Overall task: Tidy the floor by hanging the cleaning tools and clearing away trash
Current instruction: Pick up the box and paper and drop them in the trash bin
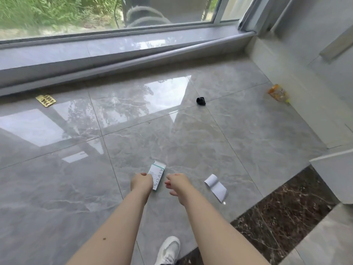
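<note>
Left hand (141, 181): fingers curled round the left edge of the box (157, 176), holding it low over the floor (191, 142).
Right hand (176, 182): just right of the box, fingers loosely bent, holding nothing.
Paper (215, 187): flat on the tiles, right of the hands.
Black lump (201, 101): farther out, perhaps a crumpled wrapper.
Bottle (278, 93): lying by the right wall.
Blister pack (45, 100): far left, under the window sill.

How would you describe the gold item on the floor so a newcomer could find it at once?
Start at the window sill running across the far side of the tiled floor. Follow its base to the far left: the blister pack lies flat there, just in front of the sill. It is the only shiny gold piece, unlike the white box, the white paper and the black lump.
</note>
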Available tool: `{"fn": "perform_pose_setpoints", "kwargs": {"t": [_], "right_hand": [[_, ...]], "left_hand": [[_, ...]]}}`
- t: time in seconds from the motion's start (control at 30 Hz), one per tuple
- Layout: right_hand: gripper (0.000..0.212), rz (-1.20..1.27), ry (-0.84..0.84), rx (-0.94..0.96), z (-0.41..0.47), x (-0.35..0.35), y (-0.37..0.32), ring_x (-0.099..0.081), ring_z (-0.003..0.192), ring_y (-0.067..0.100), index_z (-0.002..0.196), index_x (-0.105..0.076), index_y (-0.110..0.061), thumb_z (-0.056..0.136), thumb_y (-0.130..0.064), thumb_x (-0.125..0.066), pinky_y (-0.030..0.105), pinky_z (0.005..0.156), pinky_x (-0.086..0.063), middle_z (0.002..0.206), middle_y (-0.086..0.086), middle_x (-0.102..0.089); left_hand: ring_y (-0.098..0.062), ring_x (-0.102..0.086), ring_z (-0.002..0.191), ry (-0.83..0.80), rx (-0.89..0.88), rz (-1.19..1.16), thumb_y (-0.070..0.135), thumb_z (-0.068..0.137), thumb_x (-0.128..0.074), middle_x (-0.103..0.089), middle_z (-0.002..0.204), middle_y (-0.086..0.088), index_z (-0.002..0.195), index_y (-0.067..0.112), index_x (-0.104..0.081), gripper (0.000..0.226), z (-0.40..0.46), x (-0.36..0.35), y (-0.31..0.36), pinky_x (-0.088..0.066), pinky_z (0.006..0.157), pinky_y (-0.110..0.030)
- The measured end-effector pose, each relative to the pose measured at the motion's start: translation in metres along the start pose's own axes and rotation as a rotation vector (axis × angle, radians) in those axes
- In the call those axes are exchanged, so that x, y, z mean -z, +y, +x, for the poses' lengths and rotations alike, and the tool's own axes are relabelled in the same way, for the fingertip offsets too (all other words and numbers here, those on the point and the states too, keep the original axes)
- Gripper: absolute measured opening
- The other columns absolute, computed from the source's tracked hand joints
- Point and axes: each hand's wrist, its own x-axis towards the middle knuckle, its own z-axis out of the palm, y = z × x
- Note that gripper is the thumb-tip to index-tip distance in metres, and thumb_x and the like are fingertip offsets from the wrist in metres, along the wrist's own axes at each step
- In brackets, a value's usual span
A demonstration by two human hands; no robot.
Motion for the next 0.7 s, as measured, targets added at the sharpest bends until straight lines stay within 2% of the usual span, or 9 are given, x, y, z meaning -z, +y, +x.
{"fn": "perform_pose_setpoints", "kwargs": {"t": [0.07, 0.17, 0.27, 0.33, 0.4, 0.5, 0.57, 0.63, 0.7], "right_hand": [[0.031, 0.010, -0.005, 0.006, 0.019, 0.004, -0.014, -0.047, 0.070, 0.015, 0.065, -0.044, -0.019, 0.094, -0.009, -0.042, 0.021, 0.053, -0.029, 0.067, -0.001, -0.050], [0.032, -0.021, -0.011, -0.014, 0.044, 0.008, -0.029, -0.049, 0.076, 0.015, 0.065, -0.040, -0.019, 0.095, -0.010, -0.041, 0.027, 0.062, -0.045, 0.067, -0.002, -0.050], [0.031, -0.025, -0.023, -0.030, 0.070, 0.009, -0.034, -0.047, 0.068, 0.015, 0.065, -0.042, -0.019, 0.094, -0.009, -0.042, 0.023, 0.056, -0.035, 0.067, -0.001, -0.050], [0.031, -0.030, -0.033, -0.040, 0.084, 0.009, -0.036, -0.047, 0.072, 0.016, 0.065, -0.043, -0.020, 0.094, -0.009, -0.043, 0.021, 0.052, -0.029, 0.067, -0.002, -0.050], [0.030, -0.040, -0.036, -0.048, 0.101, 0.007, -0.037, -0.048, 0.079, 0.017, 0.066, -0.044, -0.020, 0.094, -0.010, -0.042, 0.021, 0.052, -0.029, 0.068, -0.002, -0.050], [0.029, -0.010, -0.040, -0.068, 0.127, 0.001, -0.037, -0.047, 0.062, 0.011, 0.066, -0.044, -0.020, 0.094, -0.009, -0.042, 0.020, 0.051, -0.029, 0.067, -0.002, -0.050], [0.029, -0.001, -0.044, -0.087, 0.147, -0.007, -0.035, -0.046, 0.059, 0.008, 0.067, -0.046, -0.020, 0.093, -0.009, -0.042, 0.021, 0.052, -0.032, 0.068, -0.002, -0.051], [0.028, -0.006, -0.046, -0.110, 0.166, -0.012, -0.031, -0.051, 0.067, 0.012, 0.068, -0.047, -0.020, 0.093, -0.010, -0.042, 0.026, 0.061, -0.045, 0.072, -0.001, -0.054], [0.023, -0.004, -0.049, -0.123, 0.187, -0.017, -0.025, -0.055, 0.084, 0.019, 0.074, -0.054, -0.017, 0.094, -0.010, -0.043, 0.027, 0.066, -0.047, 0.086, 0.006, -0.058]], "left_hand": [[-0.040, -0.056, 0.117, 0.007, 0.016, -0.003, 0.003, 0.089, -0.041, -0.061, 0.123, -0.027, 0.115, -0.006, -0.060, 0.033, 0.017, -0.011, 0.009, -0.049, 0.096, -0.043], [-0.041, -0.053, 0.121, 0.027, 0.045, 0.000, 0.006, 0.090, -0.041, -0.057, 0.126, -0.028, 0.119, -0.005, -0.058, 0.036, 0.042, -0.025, 0.016, -0.047, 0.100, -0.044], [-0.044, -0.052, 0.121, 0.029, 0.066, -0.003, 0.005, 0.089, -0.041, -0.055, 0.127, -0.032, 0.118, -0.009, -0.057, 0.036, 0.064, -0.038, 0.020, -0.046, 0.100, -0.048], [-0.047, -0.051, 0.121, 0.031, 0.074, 0.001, 0.003, 0.088, -0.042, -0.053, 0.128, -0.035, 0.119, -0.013, -0.055, 0.037, 0.077, -0.044, 0.020, -0.046, 0.100, -0.051], [-0.045, -0.053, 0.120, 0.040, 0.083, 0.001, 0.004, 0.088, -0.043, -0.056, 0.127, -0.032, 0.120, -0.009, -0.057, 0.037, 0.092, -0.049, 0.021, -0.046, 0.100, -0.049], [-0.040, -0.056, 0.117, 0.047, 0.094, 0.007, 0.006, 0.090, -0.044, -0.061, 0.124, -0.024, 0.123, 0.000, -0.056, 0.036, 0.117, -0.058, 0.018, -0.047, 0.099, -0.045], [-0.039, -0.057, 0.116, 0.044, 0.097, 0.025, 0.006, 0.090, -0.044, -0.061, 0.124, -0.023, 0.125, 0.000, -0.055, 0.037, 0.138, -0.067, 0.013, -0.047, 0.099, -0.044], [-0.036, -0.058, 0.115, 0.033, 0.100, 0.041, 0.005, 0.089, -0.045, -0.060, 0.126, -0.020, 0.126, 0.000, -0.056, 0.038, 0.154, -0.074, 0.008, -0.047, 0.099, -0.041], [-0.033, -0.058, 0.115, 0.005, 0.108, 0.061, 0.004, 0.088, -0.046, -0.061, 0.126, -0.019, 0.125, 0.001, -0.057, 0.038, 0.175, -0.083, 0.000, -0.046, 0.098, -0.038]]}}
